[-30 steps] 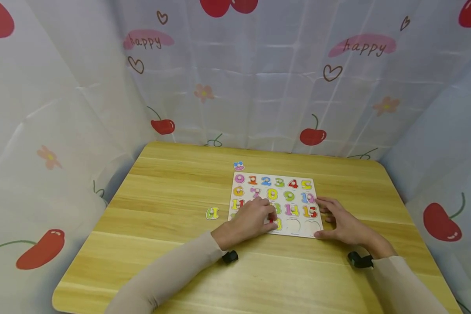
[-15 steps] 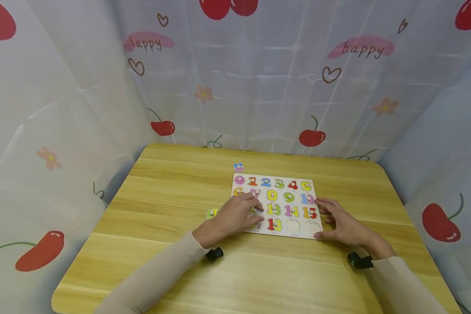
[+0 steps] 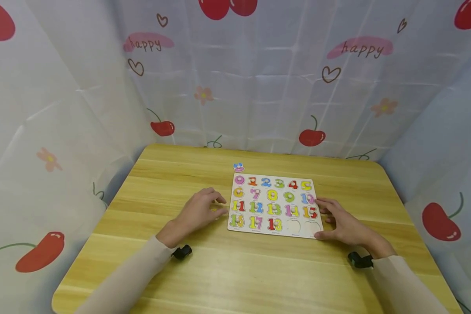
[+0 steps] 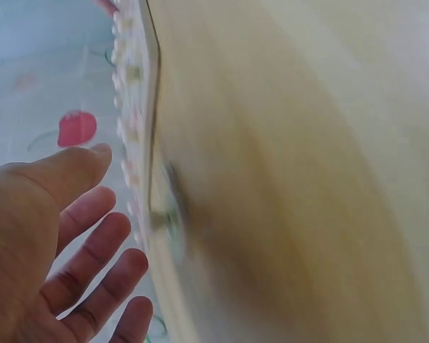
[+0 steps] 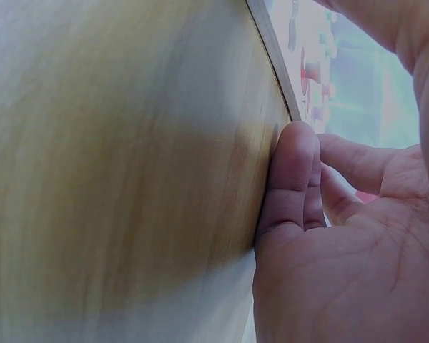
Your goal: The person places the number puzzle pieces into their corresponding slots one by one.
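A white number puzzle board lies flat, with colourful knobbed number pieces in its rows. Two bare recesses, one of them an outlined recess, show at its lower right. My left hand hovers left of the board, fingers loosely spread and holding nothing. Below it lies a loose knobbed number piece, mostly hidden by the hand in the head view. My right hand rests at the board's right edge, thumb at the near corner and fingertips against the side, fingers relaxed.
A blue-and-pink number piece lies behind the board's far left corner. The wooden table has rounded corners. White curtains with cherry prints stand behind it and at both sides. Each wrist wears a black camera, such as the left wrist camera.
My left hand has let go of the red-and-yellow number piece in the bottom row and moved left off the board, over the loose piece. The right hand has stayed at the board's edge.
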Motion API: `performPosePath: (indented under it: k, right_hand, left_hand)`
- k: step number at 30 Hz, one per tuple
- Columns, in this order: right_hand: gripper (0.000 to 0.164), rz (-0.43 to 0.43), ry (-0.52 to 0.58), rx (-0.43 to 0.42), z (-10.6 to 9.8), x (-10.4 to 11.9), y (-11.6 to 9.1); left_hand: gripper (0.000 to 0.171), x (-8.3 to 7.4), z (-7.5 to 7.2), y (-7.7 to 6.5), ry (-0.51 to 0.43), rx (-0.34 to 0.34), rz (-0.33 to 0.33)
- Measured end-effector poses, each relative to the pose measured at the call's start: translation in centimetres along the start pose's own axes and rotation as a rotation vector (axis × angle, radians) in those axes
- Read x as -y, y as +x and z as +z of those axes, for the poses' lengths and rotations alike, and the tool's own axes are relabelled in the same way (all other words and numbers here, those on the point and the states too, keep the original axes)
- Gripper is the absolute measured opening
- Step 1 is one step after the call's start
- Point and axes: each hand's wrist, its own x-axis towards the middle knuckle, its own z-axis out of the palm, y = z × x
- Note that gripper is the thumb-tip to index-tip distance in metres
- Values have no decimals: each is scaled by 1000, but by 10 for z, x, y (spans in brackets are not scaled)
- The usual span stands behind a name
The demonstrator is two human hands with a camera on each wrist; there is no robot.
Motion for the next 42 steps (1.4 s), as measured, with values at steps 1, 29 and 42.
performPosePath:
  k: [1,29,42]
  right_hand:
    - [116,-3,-3,0,0,0,0]
    - [114,-21,-5,0,0,0,-3]
    - [114,-6,-13,0,0,1,-1]
  left_hand:
    - [23,4,-2,-3,-2,-3,-9]
    - [14,31,-10,-18,-99,62,-33]
    - [7,32,-9,-20,-62,39,-85]
